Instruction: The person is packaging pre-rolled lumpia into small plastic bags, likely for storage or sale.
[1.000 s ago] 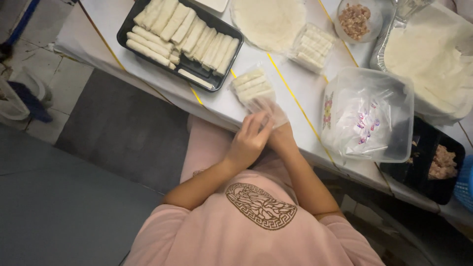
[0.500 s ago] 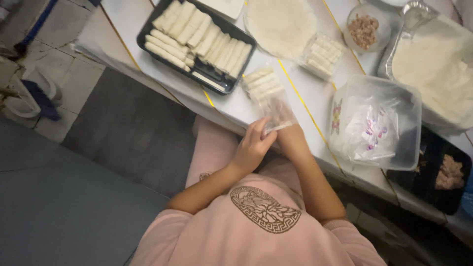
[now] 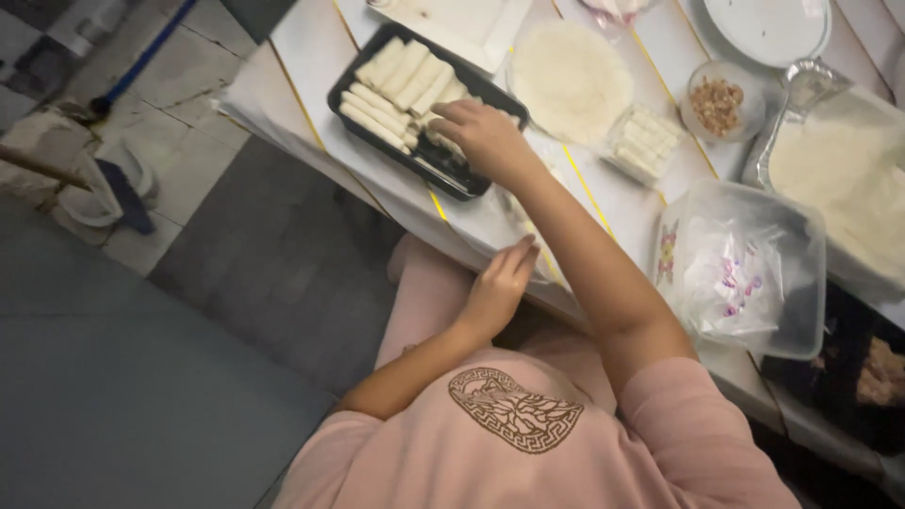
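Over black tray (image 3: pixel 351 87) — right hand (image 3: pixel 485 137) (pale rolls (image 3: pixel 401 80)).

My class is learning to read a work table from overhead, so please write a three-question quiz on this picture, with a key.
1. True or false: the right hand is over the black tray of pale rolls.
2. What does the left hand touch?
A. the small bowl of brown filling
B. the edge of the white table
C. the round wrapper stack
3. What colour is the person's shirt?

Key: 1 true; 2 B; 3 pink.
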